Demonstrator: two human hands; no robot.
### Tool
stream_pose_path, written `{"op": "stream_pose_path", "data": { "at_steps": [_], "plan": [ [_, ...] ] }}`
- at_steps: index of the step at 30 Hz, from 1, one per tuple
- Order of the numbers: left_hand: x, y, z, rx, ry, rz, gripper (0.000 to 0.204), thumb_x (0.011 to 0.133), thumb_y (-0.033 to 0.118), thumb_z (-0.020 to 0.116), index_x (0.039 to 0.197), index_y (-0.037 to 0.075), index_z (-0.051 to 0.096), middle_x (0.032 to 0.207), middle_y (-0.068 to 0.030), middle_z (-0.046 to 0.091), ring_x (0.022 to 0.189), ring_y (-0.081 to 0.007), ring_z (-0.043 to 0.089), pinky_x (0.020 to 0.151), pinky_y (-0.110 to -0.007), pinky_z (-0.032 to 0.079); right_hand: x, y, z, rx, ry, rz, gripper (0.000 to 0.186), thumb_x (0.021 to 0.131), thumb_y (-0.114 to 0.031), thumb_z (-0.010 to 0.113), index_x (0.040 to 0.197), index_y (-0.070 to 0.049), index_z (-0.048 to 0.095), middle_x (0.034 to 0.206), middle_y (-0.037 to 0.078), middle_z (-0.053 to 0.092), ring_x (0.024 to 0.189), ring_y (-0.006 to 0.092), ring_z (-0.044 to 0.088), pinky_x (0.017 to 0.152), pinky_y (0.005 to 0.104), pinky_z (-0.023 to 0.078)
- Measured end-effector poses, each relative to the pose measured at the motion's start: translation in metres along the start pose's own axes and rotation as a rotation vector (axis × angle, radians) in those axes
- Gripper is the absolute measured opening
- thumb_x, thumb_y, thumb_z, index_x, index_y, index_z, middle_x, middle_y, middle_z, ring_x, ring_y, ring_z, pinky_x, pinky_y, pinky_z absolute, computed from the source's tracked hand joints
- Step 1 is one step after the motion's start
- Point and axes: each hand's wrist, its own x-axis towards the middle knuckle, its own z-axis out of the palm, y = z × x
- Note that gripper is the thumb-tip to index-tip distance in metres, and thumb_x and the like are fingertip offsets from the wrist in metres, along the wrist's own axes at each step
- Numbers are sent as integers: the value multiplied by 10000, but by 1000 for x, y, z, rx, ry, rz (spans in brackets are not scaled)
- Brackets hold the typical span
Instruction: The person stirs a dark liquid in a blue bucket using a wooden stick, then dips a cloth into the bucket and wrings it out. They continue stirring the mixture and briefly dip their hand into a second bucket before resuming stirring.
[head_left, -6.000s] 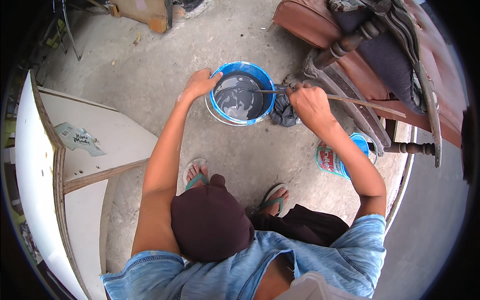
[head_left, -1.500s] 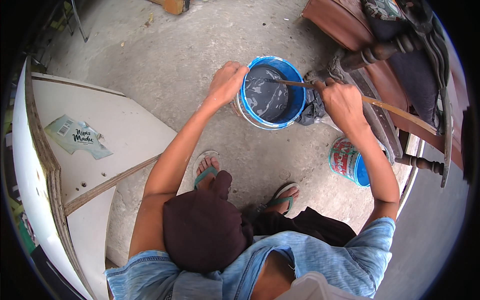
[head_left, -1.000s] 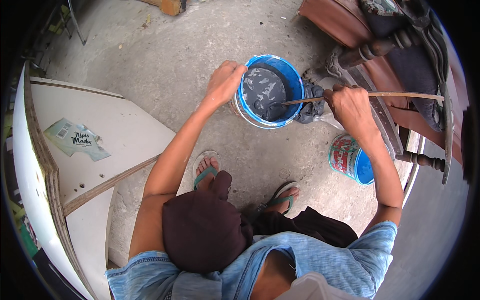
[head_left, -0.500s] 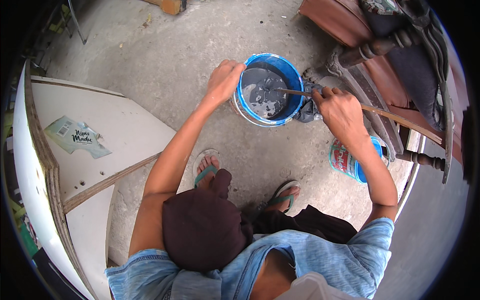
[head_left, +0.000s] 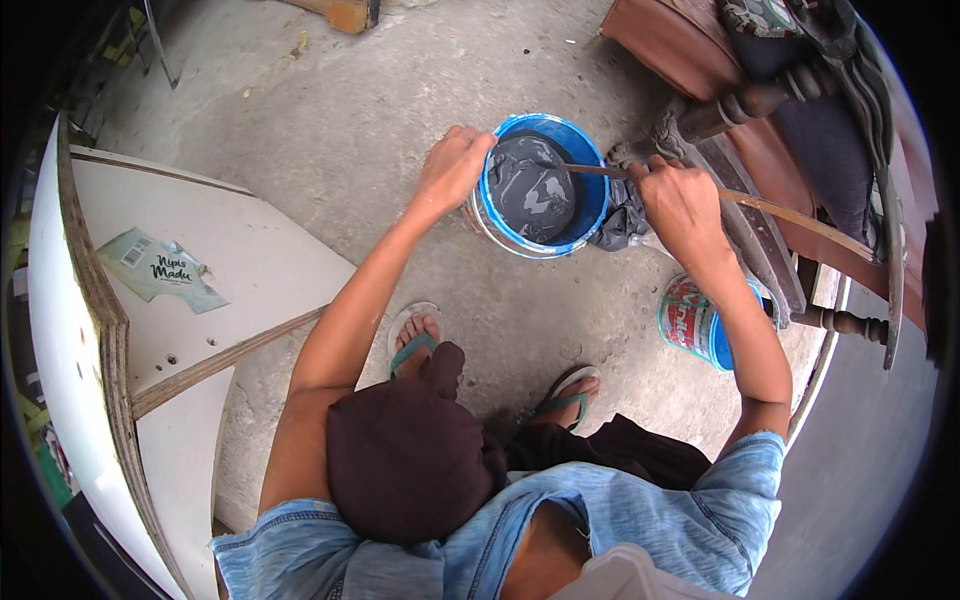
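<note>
A blue bucket (head_left: 599, 215) stands on the concrete floor in front of me, partly filled with thick dark grey paint-like liquid (head_left: 530, 190). My left hand (head_left: 455, 170) grips the bucket's left rim, fingers closed over the edge. In my right hand (head_left: 680, 205) is a long, thin wooden stick (head_left: 765, 206), its fingers wrapped round it. The stick slants in over the right rim, and its tip is sunk in the grey liquid. Its other end reaches out to the right, past my hand.
A smaller blue-lined pail (head_left: 690, 318) stands beneath my right forearm. Crumpled dark plastic (head_left: 622, 218) lies against the bucket. Carved wooden furniture (head_left: 760, 100) with brown cushions fills the upper right. A white plywood piece (head_left: 220, 240) with a torn label stands at left.
The stick's tip has shifted within the liquid, whose surface pattern has changed. My right hand has moved slightly left and up. My left hand stays on the rim.
</note>
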Motion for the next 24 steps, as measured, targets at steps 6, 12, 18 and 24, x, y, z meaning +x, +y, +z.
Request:
{"op": "stream_pose_path", "data": {
  "at_steps": [6, 12, 18, 24],
  "plan": [
    [2, -8, 1, -9, 14, 50, 576, 933, 468, 440, 1116, -16, 692, 1199, -226, 617, 1143, -386, 586, 984, -458, 432, -21, -5, -29, 46, -282, -133, 111, 879, -150, 645, 886, -109, 747, 745, 89, 657, 671, 269, 680, 579, 379, 534],
    [0, -3, 2, -6, 18, 45, 580, 934, 468, 443, 1111, -27, 689, 1183, -227, 617, 1119, -386, 591, 969, -464, 433, 0, -11, -12, 220, -66, -32, 104, 872, -151, 652, 909, -119, 744, 730, 102, 630, 631, 296, 664, 540, 414, 505],
    [-3, 7, 2, -1, -1, 17, 553, 945, 438, 449, 1100, -38, 686, 1219, -233, 619, 1154, -350, 579, 993, -426, 421, 1, 13, 9, 0, -63, 30, 117, 807, -84, 639, 907, -93, 699, 750, 106, 640, 671, 302, 688, 570, 406, 542],
    [-1, 1, 0, -15, -21, -24, 576, 932, 477, 459, 1098, -26, 686, 1202, -218, 618, 1147, -382, 585, 980, -454, 431, -19, 1, -23, 113, -217, -76, 105, 754, -96, 690, 844, -58, 728, 682, 131, 654, 678, 300, 695, 589, 395, 545]
  ]
}}
